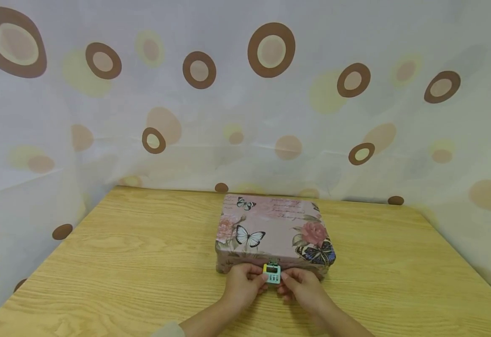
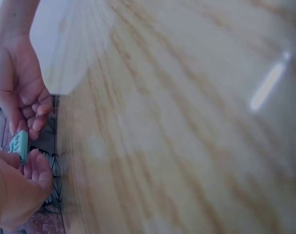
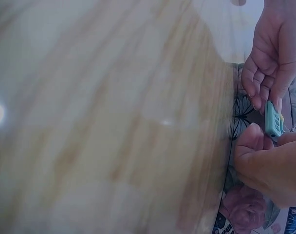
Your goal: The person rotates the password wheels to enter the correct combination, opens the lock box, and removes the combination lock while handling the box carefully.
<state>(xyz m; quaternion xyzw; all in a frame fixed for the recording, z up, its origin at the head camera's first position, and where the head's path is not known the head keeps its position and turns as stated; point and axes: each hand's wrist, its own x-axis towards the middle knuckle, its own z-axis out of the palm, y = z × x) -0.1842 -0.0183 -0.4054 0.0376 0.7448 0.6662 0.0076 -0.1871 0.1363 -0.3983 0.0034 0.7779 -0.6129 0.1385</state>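
Observation:
A pink box (image 1: 276, 229) printed with butterflies, roses and script sits on the wooden table with its lid down. At the clasp (image 1: 274, 260) on its front is a small teal combination padlock (image 1: 273, 276) with a yellow side and a row of number dials. My left hand (image 1: 243, 284) pinches the padlock's left edge between thumb and fingers. From the other side my right hand (image 1: 306, 288) pinches its right edge. Both wrist views show the padlock (image 3: 273, 119) between the two hands; whether its shackle is locked I cannot tell.
The light wooden table (image 1: 135, 252) stretches to both sides of the box. Behind and beside it hangs a white curtain (image 1: 228, 117) with brown rings and pale dots. Light reflects off the glossy tabletop (image 2: 162, 146) in the wrist views.

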